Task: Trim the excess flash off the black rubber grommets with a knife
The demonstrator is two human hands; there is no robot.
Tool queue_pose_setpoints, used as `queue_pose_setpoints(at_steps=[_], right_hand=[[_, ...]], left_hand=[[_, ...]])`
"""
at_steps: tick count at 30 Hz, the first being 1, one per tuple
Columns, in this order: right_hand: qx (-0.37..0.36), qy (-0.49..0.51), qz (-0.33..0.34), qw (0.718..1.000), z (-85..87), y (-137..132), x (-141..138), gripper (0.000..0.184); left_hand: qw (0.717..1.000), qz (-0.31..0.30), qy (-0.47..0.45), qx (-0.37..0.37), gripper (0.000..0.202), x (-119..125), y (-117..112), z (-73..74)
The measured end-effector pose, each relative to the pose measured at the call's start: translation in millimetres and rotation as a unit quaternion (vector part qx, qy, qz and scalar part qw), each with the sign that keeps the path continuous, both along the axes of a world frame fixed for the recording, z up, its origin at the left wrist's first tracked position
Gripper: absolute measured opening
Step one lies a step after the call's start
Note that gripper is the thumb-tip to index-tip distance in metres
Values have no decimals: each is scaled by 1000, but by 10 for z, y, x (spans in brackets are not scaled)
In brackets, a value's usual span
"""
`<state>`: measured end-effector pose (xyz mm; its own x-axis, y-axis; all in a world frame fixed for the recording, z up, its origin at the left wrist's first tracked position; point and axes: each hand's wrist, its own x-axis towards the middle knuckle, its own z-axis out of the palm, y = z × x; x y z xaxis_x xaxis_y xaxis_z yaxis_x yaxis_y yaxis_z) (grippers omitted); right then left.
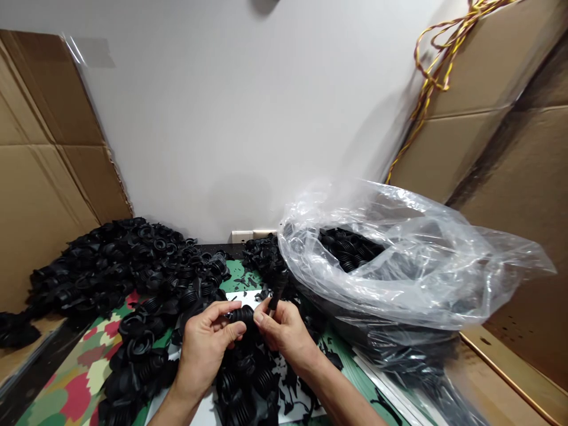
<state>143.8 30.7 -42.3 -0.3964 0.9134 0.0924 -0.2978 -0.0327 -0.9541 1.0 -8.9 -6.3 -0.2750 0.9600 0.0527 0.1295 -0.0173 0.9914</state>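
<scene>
My left hand (206, 340) is closed around a black ribbed rubber bellows (241, 315), with thumb and fingers on its near and far sides. My right hand (286, 331) is closed at the other end of the bellows, and its fingertips touch or nearly touch it. A slim dark-handled tool (278, 289) sticks up from the right fist; its working end is hidden by the fingers. Below both hands lie more black bellows (242, 384) on a white sheet (204, 408), among thin black rubber scraps (290, 387).
A large heap of black rubber parts (128, 260) rises at the left. On the right stands a clear plastic bag (399, 296) with black bellows inside. Cardboard panels (39, 118) flank the table, with twisted yellow-red cord (437, 65) at upper right. A pale wall (248, 118) closes the back.
</scene>
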Motion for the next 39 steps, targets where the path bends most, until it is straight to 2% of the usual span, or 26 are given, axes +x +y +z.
queue_pose_setpoints(at_steps=[6, 16, 31, 39], right_hand=[[-5, -3, -4, 1000, -20, -7, -10, 40], [-16, -22, -11, 1000, 0, -25, -35, 44], [-35, -5, 2, 999, -2, -24, -45, 47], [-49, 23, 12, 998, 10, -30, -57, 45]], left_hand=[[990, 26, 79, 117, 21, 4, -4, -53], [974, 12, 151, 167, 21, -40, -18, -186], [971, 4, 168, 169, 21, -40, -13, -188], [978, 13, 152, 141, 18, -25, -11, -154]])
